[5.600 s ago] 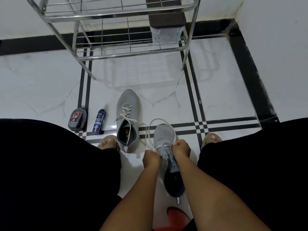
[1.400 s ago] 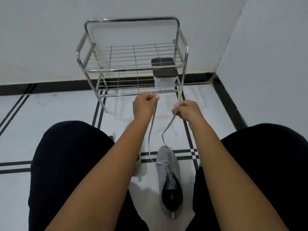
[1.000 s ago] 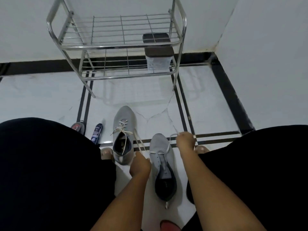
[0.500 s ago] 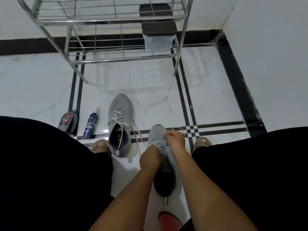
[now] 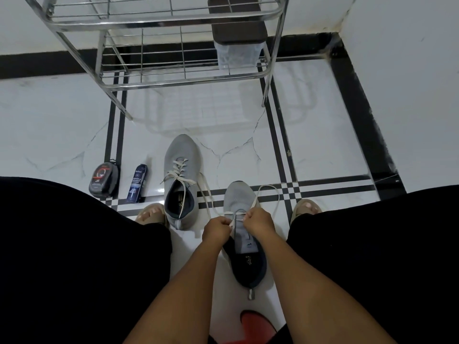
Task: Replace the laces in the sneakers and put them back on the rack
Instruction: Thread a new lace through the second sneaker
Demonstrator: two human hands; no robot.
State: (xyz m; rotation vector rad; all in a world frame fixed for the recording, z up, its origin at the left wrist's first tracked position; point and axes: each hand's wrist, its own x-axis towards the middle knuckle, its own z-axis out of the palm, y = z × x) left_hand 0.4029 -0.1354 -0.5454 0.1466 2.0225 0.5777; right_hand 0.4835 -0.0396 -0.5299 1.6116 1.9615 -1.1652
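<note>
Two grey sneakers stand on the white floor between my knees. The left sneaker is laced with a cream lace, its ends trailing to the right. The right sneaker has a cream lace through its lowest eyelets only. My left hand and my right hand each pinch a strand of that lace over the sneaker's tongue, fingers curled. One strand loops out over the floor to the right, the other runs out to the left. The steel wire shoe rack stands ahead against the wall.
A round black polish tin and a dark blue bottle lie left of the sneakers. A clear box with a dark lid sits on the rack's lower shelf. A red object is at the bottom. White walls meet at the right corner.
My hands came down from holding the lace ends up high to the sneaker on the floor. Both now pinch the lace close together over the tongue.
</note>
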